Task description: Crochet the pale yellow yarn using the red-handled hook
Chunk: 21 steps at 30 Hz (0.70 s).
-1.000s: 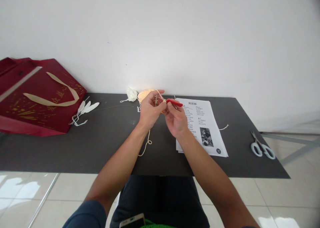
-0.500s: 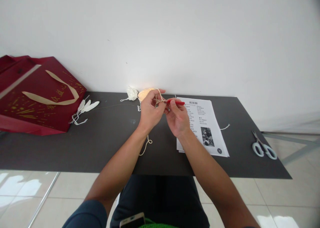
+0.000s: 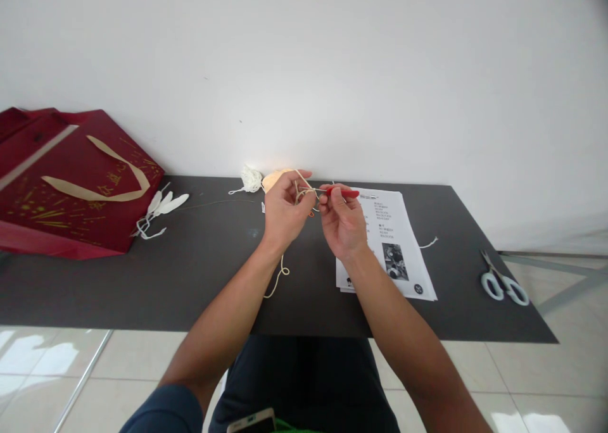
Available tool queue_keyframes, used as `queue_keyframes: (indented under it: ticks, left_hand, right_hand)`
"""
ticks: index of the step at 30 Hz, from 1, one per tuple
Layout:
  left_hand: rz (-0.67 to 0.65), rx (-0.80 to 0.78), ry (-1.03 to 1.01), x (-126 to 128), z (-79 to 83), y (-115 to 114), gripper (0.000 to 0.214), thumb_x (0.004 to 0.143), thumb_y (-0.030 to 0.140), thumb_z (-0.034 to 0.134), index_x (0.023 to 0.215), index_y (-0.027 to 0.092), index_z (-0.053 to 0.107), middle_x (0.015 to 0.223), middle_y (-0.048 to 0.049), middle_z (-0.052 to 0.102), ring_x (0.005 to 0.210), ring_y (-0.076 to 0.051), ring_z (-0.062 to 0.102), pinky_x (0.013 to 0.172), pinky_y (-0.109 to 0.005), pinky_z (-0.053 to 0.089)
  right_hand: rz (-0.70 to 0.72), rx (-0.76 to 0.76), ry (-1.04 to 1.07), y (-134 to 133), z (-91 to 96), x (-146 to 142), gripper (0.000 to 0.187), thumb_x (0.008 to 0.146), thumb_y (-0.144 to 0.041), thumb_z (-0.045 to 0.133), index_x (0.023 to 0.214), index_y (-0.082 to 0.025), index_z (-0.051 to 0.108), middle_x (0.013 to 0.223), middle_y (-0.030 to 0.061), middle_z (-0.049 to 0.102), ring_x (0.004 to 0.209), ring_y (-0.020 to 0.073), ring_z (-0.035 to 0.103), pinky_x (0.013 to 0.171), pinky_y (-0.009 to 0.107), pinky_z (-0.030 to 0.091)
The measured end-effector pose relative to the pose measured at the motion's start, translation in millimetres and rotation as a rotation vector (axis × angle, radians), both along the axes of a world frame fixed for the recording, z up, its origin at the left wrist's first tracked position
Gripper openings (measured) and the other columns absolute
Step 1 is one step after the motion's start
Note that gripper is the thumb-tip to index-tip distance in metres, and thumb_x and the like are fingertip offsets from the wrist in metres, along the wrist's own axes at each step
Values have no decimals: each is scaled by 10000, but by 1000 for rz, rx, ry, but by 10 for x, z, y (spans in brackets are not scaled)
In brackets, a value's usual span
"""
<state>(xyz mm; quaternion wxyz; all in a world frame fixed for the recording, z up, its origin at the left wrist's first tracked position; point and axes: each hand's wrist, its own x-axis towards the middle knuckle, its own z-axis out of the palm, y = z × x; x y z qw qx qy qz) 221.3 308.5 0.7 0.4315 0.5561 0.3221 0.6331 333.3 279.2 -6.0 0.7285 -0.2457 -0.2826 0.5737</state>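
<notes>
My right hand [image 3: 346, 224] is closed on the red handle of a crochet hook [image 3: 344, 193], whose thin metal shaft points left toward my other hand. Cream yarn [image 3: 304, 175] runs over the raised index finger of my left hand [image 3: 288, 208]. The thumb and fingers of that hand pinch a small piece of yarn work, mostly hidden by them. A small orange loop [image 3: 311, 214] shows just below the pinch. Behind the left hand sits a pale yellow yarn ball [image 3: 275, 178], partly covered. A loose yarn tail [image 3: 284, 271] hangs down onto the table.
A white yarn ball [image 3: 251, 178] lies by the wall. Printed sheets [image 3: 412, 271] lie under my right forearm. Scissors [image 3: 504, 281] rest at the table's right end. On the left are a dark red gift bag [image 3: 71, 218] and white crocheted pieces [image 3: 166, 203].
My right hand has moved slightly right with the hook, so more of its metal shaft shows between my hands. The left hand stays nearly in place.
</notes>
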Motion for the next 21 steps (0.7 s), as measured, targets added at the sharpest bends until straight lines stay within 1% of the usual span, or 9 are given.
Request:
queue_keyframes:
  ticks: [5, 12, 15, 21]
  left_hand:
    - [8, -26, 4, -2, 23, -16, 322, 764, 141, 738, 1073, 218, 695, 782, 23, 638, 655, -92, 571, 600, -224, 469]
    - [40, -9, 10, -9, -30, 11, 318, 778, 157, 746, 1085, 231, 705, 792, 21, 654, 663, -93, 579, 613, -227, 467]
    - [59, -7, 15, -8, -36, 13, 308, 777, 158, 753, 1073, 227, 707, 793, 16, 662, 664, -95, 586, 609, -228, 471]
    - [114, -13, 42, -1, -8, -19, 286, 780, 157, 746, 1055, 223, 704, 782, 18, 675, 644, -96, 584, 589, -228, 468]
  right_hand:
    - [-37, 31, -28, 9, 6, 50, 171, 833, -340, 852, 868, -252, 710, 930, -39, 720, 740, 67, 626, 680, 199, 561]
    - [-76, 137, -53, 26, 1, 154, 208, 801, -289, 881, 856, -253, 684, 931, -37, 706, 745, 73, 623, 716, 224, 556]
    - [-91, 154, -99, 20, 6, 163, 200, 806, -302, 871, 851, -260, 681, 946, -31, 703, 752, 84, 628, 734, 245, 560]
    - [-173, 142, -177, 15, 16, 138, 256, 776, -386, 882, 836, -275, 659, 930, -24, 694, 740, 115, 618, 722, 291, 568]
